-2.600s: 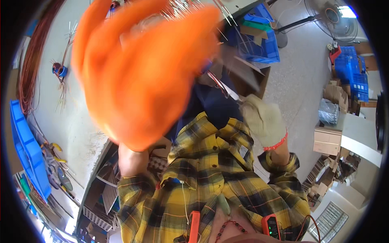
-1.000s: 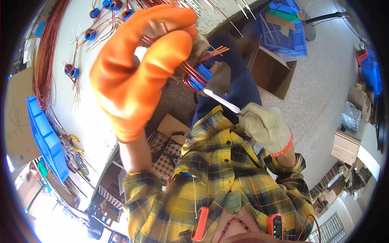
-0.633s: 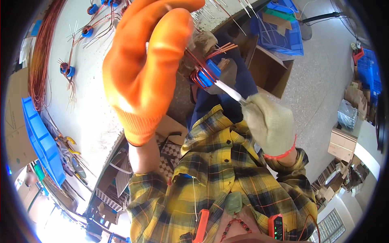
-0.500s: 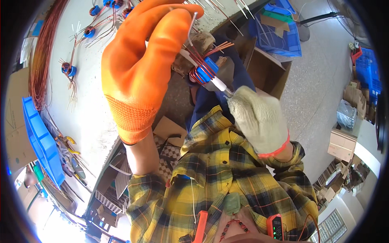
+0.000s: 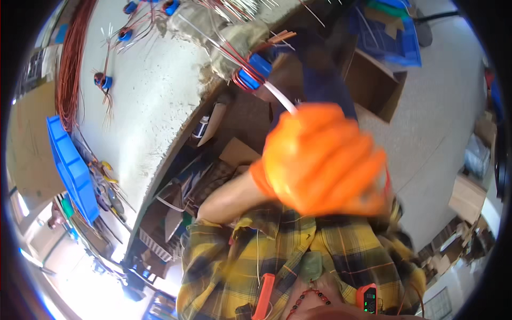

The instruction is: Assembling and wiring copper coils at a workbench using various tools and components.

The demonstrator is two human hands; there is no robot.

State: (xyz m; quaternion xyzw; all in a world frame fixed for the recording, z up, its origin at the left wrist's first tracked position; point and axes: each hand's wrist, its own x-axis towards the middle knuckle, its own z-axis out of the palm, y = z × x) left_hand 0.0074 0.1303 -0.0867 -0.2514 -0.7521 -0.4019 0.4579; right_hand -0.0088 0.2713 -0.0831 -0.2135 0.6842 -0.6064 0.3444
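Observation:
A blue ring-shaped coil [image 5: 260, 66], wound with reddish copper wire, sits at the bench's edge beside a lumpy greyish rag-like mass [image 5: 234, 45]. Several bare copper ends stick out past it. From the coil a white-sleeved wire [image 5: 280, 97] runs toward me and disappears at my left hand [image 5: 325, 160]. That hand, in an orange glove, is smeared by motion, its fingers curled closed around the wire's end. Behind it, my right hand [image 5: 388, 182] is almost wholly covered; only a bit of red cuff shows, and its fingers are hidden.
On the white bench [image 5: 144, 106] lie more blue coils [image 5: 104, 81], a long bundle of copper wire [image 5: 74, 64], a blue tray [image 5: 72, 165] and pliers [image 5: 109, 173]. A cardboard box [image 5: 373, 85] and a blue crate [image 5: 389, 42] stand on the floor beyond the bench edge.
My left hand has left the far side of the coil and swung down and right, over my right hand. It now covers the end of the white-sleeved wire.

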